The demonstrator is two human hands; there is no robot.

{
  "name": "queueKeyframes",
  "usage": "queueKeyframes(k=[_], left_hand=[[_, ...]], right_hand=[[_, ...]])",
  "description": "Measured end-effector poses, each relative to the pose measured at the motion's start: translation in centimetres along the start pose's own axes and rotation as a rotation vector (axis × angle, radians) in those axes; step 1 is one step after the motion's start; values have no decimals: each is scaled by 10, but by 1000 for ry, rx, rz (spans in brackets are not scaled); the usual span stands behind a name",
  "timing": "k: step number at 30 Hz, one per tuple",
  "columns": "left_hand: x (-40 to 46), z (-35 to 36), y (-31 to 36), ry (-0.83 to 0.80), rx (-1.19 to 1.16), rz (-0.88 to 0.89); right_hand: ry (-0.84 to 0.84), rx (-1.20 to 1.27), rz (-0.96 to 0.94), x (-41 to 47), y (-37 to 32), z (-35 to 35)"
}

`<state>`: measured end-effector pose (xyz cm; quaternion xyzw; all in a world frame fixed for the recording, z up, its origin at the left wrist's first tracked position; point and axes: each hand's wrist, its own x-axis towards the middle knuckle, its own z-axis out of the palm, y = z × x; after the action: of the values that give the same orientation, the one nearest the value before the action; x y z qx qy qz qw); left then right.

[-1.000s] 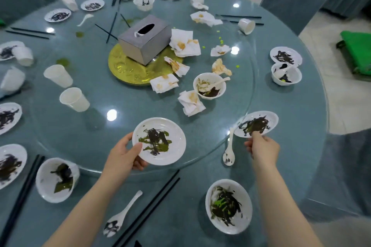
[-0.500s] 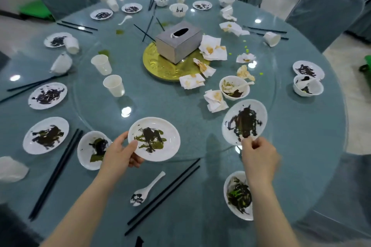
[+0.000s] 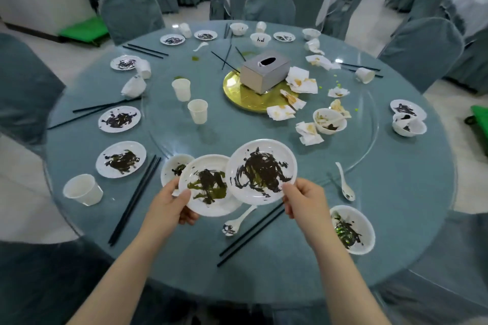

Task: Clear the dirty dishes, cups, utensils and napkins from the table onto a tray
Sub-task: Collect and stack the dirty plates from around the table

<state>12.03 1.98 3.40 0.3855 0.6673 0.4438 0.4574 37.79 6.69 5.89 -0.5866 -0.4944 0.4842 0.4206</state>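
Observation:
My left hand [image 3: 169, 208] grips the near rim of a white plate with green and dark smears [image 3: 208, 185], held above the table. My right hand [image 3: 303, 203] pinches the rim of a second plate with dark smears [image 3: 261, 171], tilted, its left edge overlapping the first plate. Beneath them lie a dirty spoon [image 3: 237, 221] and black chopsticks [image 3: 250, 235]. A dirty bowl [image 3: 352, 229] sits to the right of my right wrist, another bowl [image 3: 174, 169] peeks out behind the left plate. No tray is in view.
The round table [image 3: 396, 206] holds several more dirty plates [image 3: 121, 159], paper cups [image 3: 83, 189], stained napkins [image 3: 309, 133], a spoon [image 3: 344, 182] and a bowl [image 3: 330, 120]. A grey tissue box [image 3: 264, 71] stands on a gold disc [image 3: 237, 95]. Covered chairs [image 3: 420, 53] ring the table.
My right hand lifted the dark-smeared plate and carried it left until it overlaps the plate in my left hand. My view pulled back and rose.

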Motion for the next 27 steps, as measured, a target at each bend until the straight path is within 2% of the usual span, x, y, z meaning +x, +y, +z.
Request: queueKeyframes(k=[8,13,17,27], left_hand=[[-72,-106,-30,84,-98,7],[-109,-163,-45,173,-174,23],[-131,-200,-48,221,-150,49],[-172,-277,-57,412,-196,45]], right_hand=[[-304,-63,92,-79,-17,105],[-375,-258,3,-114,-21,171],[-527,-313,-35,-133,-34,218],[-824,-214,-214,-149,-51,324]])
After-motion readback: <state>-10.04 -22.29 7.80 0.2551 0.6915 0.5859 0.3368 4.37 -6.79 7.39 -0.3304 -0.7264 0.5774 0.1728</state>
